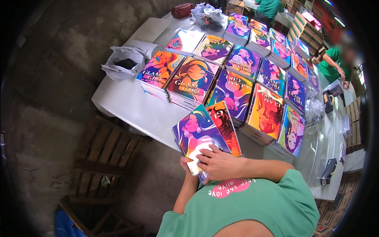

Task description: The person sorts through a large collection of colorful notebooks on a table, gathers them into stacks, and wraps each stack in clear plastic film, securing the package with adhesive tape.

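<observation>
notebooks (197,128) in two-handed grip (217,162)

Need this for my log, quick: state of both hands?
Left hand: holding the purple notebook by its edge.
Right hand: lying on its cover; grip can't be told.

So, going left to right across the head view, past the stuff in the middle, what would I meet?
Slatted wooden chair → held purple-covered notebook → orange-covered notebook stack → black tape dispenser.

Colourful spiral notebooks (199,128), fanned apart
</observation>
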{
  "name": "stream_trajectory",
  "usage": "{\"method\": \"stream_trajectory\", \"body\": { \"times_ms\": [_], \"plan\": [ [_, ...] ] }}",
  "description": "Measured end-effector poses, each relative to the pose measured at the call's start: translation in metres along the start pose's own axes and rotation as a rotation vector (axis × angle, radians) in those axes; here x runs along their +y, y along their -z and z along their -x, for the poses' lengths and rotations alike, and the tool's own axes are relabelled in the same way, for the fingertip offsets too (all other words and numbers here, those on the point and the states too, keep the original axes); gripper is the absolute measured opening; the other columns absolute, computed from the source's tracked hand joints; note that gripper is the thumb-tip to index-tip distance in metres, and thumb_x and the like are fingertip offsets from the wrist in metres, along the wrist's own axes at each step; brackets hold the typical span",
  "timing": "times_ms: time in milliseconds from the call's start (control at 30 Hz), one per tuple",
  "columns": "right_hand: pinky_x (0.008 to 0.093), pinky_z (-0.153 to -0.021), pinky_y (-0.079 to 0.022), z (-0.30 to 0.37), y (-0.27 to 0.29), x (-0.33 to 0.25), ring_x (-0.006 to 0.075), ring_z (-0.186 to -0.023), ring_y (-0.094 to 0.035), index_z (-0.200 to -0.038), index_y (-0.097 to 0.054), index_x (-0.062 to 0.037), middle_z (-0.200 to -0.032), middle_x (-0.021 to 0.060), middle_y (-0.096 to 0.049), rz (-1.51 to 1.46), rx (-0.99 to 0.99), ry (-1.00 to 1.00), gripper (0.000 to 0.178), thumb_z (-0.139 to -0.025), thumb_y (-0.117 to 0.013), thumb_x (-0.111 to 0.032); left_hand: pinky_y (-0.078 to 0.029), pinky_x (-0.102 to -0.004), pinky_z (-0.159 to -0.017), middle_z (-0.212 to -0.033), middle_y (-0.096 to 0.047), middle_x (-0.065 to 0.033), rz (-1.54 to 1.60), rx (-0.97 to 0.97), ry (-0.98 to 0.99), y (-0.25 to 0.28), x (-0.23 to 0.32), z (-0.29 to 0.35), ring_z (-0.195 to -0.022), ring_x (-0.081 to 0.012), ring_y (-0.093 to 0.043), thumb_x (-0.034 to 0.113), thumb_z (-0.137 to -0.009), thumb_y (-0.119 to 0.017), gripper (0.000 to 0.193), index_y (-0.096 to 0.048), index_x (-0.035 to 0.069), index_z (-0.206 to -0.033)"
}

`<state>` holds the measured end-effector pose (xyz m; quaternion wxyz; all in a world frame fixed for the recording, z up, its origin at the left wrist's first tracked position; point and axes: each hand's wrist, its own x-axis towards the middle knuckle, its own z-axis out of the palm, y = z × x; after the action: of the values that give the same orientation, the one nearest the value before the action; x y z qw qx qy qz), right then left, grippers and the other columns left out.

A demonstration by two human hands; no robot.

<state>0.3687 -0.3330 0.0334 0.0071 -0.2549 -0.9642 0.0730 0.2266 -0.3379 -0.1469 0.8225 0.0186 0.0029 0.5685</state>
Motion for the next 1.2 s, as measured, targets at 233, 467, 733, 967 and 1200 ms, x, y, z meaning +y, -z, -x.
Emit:
{"method": "stream_trajectory", "body": {
  "times_ms": [233,467,733,967,1200],
  "plan": [
    [0.0335,-0.089,-0.045,-0.089,0.050,0.138,0.0301,-0.109,-0.056,-0.120,-0.053,0.0008,-0.118,0.0189,-0.057,-0.380,0.775,-0.295,0.052,-0.083,-0.064,-0.033,-0.040,-0.0525,-0.097,-0.125,-0.050,-0.0197,-0.202,-0.027,-0.135,-0.035,0.058,0.013,-0.113,-0.0369,-0.051,0.027,-0.054,-0.060,0.086,-0.037,0.004,-0.134],
    [0.0407,-0.086,-0.048,-0.103,-0.052,0.162,0.0310,-0.101,-0.060,-0.115,-0.057,0.0003,-0.110,0.0206,-0.060,-0.100,0.693,-0.554,0.044,-0.083,-0.064,-0.028,-0.043,-0.0525,-0.095,-0.122,-0.052,-0.0189,-0.141,0.065,-0.411,-0.045,0.108,0.017,-0.111,-0.0372,-0.052,0.031,-0.057,-0.060,0.081,-0.040,0.005,-0.131],
    [0.0367,-0.086,-0.049,-0.118,0.039,0.203,0.0254,-0.100,-0.063,-0.092,-0.069,0.0002,-0.102,0.0164,-0.067,-1.262,0.490,0.438,0.018,-0.076,-0.068,-0.007,-0.039,-0.0522,-0.098,-0.127,-0.050,-0.0134,-0.100,0.080,-0.413,-0.041,0.117,-0.012,-0.118,-0.0341,-0.047,0.059,-0.071,-0.061,0.082,-0.039,0.009,-0.132],
    [0.0536,-0.103,-0.029,-0.262,-0.006,0.229,0.0335,-0.127,-0.041,-0.131,-0.046,-0.0085,-0.138,0.0164,-0.041,-0.408,0.360,-0.221,0.064,-0.076,-0.069,-0.031,-0.039,-0.0517,-0.099,-0.127,-0.050,-0.0133,-0.129,0.133,-0.363,-0.033,0.108,-0.021,-0.118,-0.0336,-0.047,0.058,-0.072,-0.060,0.081,-0.039,0.009,-0.132],
    [0.0417,-0.095,-0.041,-0.250,0.002,0.187,0.0232,-0.115,-0.053,-0.122,-0.054,-0.0060,-0.128,0.0101,-0.052,-0.416,0.260,-0.350,0.042,-0.082,-0.059,-0.018,-0.038,-0.0511,-0.099,-0.127,-0.050,-0.0133,-0.182,0.203,-0.366,-0.024,0.115,-0.003,-0.118,-0.0332,-0.047,0.058,-0.073,-0.059,0.080,-0.039,0.008,-0.132]
  ]
}}
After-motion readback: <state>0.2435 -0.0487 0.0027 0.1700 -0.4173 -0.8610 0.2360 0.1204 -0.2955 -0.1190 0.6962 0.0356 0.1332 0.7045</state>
